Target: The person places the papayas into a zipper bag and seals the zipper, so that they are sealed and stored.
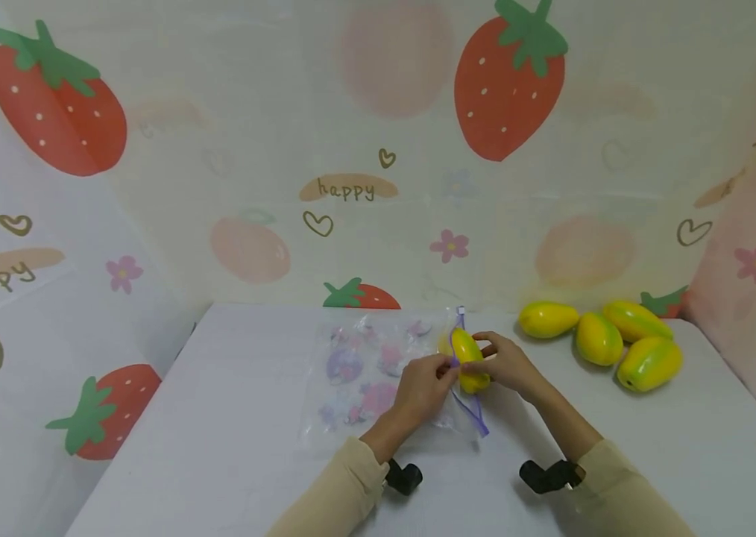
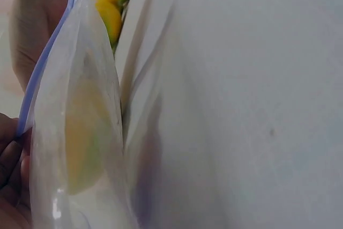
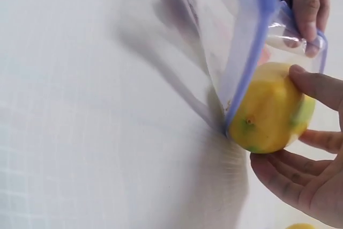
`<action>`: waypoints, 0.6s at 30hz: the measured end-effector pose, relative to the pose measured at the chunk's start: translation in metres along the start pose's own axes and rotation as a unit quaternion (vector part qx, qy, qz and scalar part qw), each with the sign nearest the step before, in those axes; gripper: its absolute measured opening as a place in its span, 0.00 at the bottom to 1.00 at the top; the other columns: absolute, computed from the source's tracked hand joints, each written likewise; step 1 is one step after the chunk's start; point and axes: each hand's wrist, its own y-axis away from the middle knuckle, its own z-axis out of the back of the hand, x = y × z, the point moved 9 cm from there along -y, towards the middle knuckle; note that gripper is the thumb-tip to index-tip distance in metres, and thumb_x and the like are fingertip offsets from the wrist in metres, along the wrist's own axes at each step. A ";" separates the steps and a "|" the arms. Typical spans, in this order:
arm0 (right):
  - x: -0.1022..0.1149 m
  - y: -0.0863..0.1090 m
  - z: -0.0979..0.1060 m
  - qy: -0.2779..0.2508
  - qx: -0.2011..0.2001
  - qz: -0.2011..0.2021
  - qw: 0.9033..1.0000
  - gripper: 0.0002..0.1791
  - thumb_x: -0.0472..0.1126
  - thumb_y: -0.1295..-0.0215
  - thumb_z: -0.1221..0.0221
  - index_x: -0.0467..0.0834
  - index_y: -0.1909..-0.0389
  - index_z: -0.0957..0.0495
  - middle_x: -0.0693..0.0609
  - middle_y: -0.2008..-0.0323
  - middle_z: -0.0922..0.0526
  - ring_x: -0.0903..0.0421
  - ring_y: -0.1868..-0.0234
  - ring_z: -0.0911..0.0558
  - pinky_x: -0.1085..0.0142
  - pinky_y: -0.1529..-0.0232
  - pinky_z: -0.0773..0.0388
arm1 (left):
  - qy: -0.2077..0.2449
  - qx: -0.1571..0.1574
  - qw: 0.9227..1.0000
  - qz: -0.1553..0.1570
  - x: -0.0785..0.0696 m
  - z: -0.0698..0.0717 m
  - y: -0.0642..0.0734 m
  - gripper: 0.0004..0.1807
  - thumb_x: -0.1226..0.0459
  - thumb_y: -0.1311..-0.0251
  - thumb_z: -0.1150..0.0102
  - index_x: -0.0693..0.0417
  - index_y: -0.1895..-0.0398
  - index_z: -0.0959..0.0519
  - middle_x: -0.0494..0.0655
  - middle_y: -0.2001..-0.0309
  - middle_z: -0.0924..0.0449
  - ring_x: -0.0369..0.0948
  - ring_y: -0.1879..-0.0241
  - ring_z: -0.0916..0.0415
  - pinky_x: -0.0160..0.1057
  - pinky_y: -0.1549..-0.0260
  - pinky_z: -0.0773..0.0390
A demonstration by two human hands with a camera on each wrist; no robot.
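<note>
My right hand (image 1: 508, 365) grips a yellow-green mango (image 1: 470, 377) between thumb and fingers. In the right wrist view the mango (image 3: 268, 111) sits in the mouth of a clear zip bag (image 1: 378, 403), partly behind its purple zip edge (image 3: 256, 52). My left hand (image 1: 423, 384) pinches the bag's rim, holding the mouth apart; its fingers (image 3: 306, 9) show at the far side of the opening. The bag lies on the table, printed with pink and purple pictures. Through the plastic in the left wrist view, the mango (image 2: 86, 143) looks blurred.
Several more mangoes (image 1: 649, 364) lie together at the back right of the white table (image 1: 203, 432). A printed cloth (image 1: 485, 209) with strawberries stands behind and at the sides. Black wrist mounts (image 1: 546, 476) stick out below both sleeves.
</note>
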 end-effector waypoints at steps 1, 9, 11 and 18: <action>0.001 -0.001 -0.001 0.004 0.000 0.006 1.000 0.40 0.47 0.43 0.32 0.37 0.33 0.36 0.30 0.44 0.25 0.45 0.54 0.20 0.59 0.57 0.18 | 0.001 -0.001 1.000 -0.004 0.000 0.001 -0.001 0.11 0.61 0.35 0.41 0.57 0.57 0.15 0.45 0.66 0.13 0.33 0.72 0.25 0.26 0.66 0.23; -0.001 -0.001 -0.006 0.018 0.009 0.002 1.000 0.44 0.44 0.48 0.28 0.35 0.33 0.38 0.32 0.46 0.22 0.42 0.50 0.20 0.53 0.49 0.20 | 0.009 -0.013 1.000 -0.018 0.001 0.006 -0.001 0.10 0.63 0.36 0.41 0.59 0.58 0.15 0.47 0.67 0.13 0.36 0.70 0.22 0.27 0.66 0.22; -0.002 0.000 -0.007 0.019 0.012 0.000 1.000 0.43 0.44 0.48 0.29 0.35 0.33 0.38 0.31 0.48 0.21 0.44 0.53 0.19 0.54 0.51 0.19 | 0.014 -0.011 1.000 -0.021 0.001 0.006 -0.001 0.09 0.64 0.36 0.41 0.59 0.58 0.15 0.48 0.67 0.13 0.36 0.70 0.22 0.28 0.66 0.22; 0.007 -0.002 -0.008 0.046 0.023 0.043 0.998 0.41 0.42 0.48 0.28 0.36 0.34 0.34 0.34 0.50 0.20 0.45 0.54 0.19 0.57 0.55 0.19 | 0.031 0.007 0.999 -0.026 0.000 0.006 -0.001 0.11 0.63 0.36 0.41 0.60 0.56 0.16 0.48 0.65 0.13 0.36 0.69 0.22 0.27 0.65 0.22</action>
